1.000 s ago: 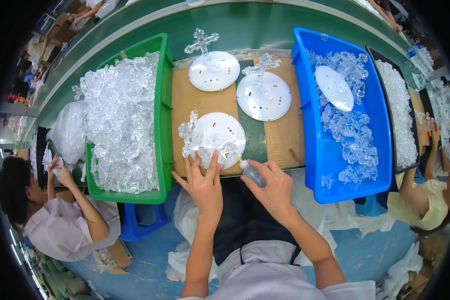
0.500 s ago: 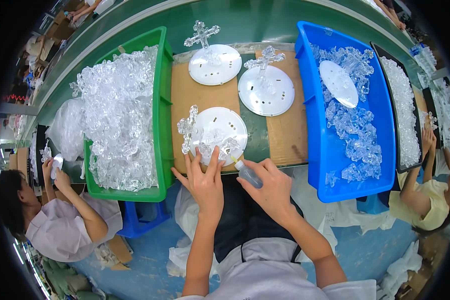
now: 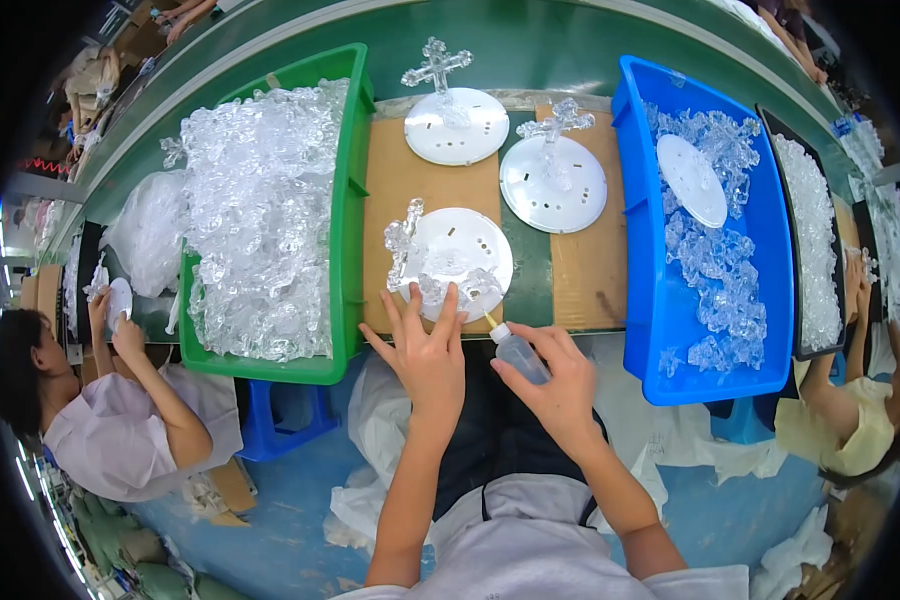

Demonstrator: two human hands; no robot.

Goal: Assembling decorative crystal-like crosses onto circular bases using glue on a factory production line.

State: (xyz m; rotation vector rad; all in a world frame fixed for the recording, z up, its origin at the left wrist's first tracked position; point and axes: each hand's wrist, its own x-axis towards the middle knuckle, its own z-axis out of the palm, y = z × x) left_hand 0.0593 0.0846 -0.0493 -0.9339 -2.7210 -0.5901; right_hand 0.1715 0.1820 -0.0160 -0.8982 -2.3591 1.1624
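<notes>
In front of me a round white disc (image 3: 485, 245) with small holes lies on the cardboard, and a clear cross-shaped plastic piece (image 3: 460, 287) rests over its near part. My left hand (image 3: 425, 345) has its fingers spread, the fingertips at the near edge of that piece. A small translucent squeeze bottle (image 3: 520, 357) with a thin yellowish nozzle is held in my right hand (image 3: 560, 385). Its tip points at the disc's near right edge; whether they touch I cannot tell. Another clear cross (image 3: 403, 243) leans at the disc's left side.
Two more white discs (image 3: 456, 143) (image 3: 577, 205) bear upright clear crosses farther back. A green bin (image 3: 355, 220) full of clear pieces stands left. On the right, a blue bin (image 3: 645, 300) holds clear pieces and a white disc (image 3: 692, 180), beside a black tray (image 3: 785, 250). Co-workers sit at both sides.
The bottle's nozzle has drawn back slightly toward me from the clear piece. My left fingers stay at the piece. The whole view has shifted a little.
</notes>
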